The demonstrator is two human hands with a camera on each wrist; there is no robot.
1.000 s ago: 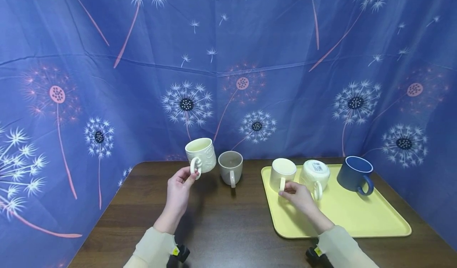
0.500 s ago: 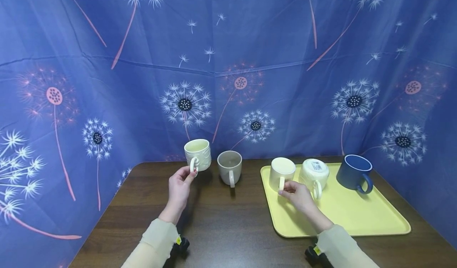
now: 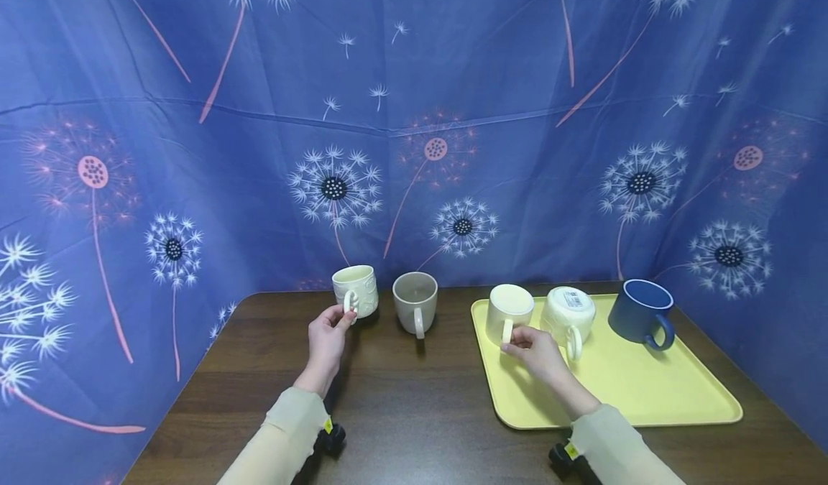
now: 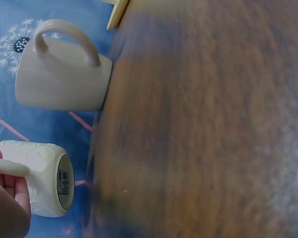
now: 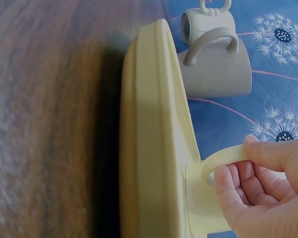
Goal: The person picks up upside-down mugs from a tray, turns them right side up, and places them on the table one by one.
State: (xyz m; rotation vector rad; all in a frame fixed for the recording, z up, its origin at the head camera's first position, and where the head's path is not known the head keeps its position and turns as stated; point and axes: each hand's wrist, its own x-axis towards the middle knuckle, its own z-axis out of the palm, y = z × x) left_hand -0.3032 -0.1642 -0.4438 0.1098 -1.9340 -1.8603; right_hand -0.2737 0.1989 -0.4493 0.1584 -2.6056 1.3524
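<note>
My left hand [image 3: 327,341] pinches the handle of a white embossed mug [image 3: 362,292], mouth up, at the back left of the table. In the left wrist view its labelled base shows, so the mug is raised or tilted there. Just right of it a grey mug [image 3: 415,301] stands upright, handle towards me. My right hand [image 3: 538,356] pinches the handle of a plain cream mug [image 5: 201,203], which stands upright at the left end of the yellow tray [image 3: 653,406]. Beside that mug, an upside-down white mug [image 3: 569,316] shows a label on its base.
A navy mug [image 3: 640,316] stands upright at the tray's back right, its handle to the right. The dark wooden table [image 3: 414,406] runs between the tray and my left arm. A blue dandelion-print cloth [image 3: 530,154] hangs behind and at the sides.
My left hand has lowered the embossed mug and brought it more level, shifting it slightly left. The right hand keeps its grip on the cream mug, with little movement.
</note>
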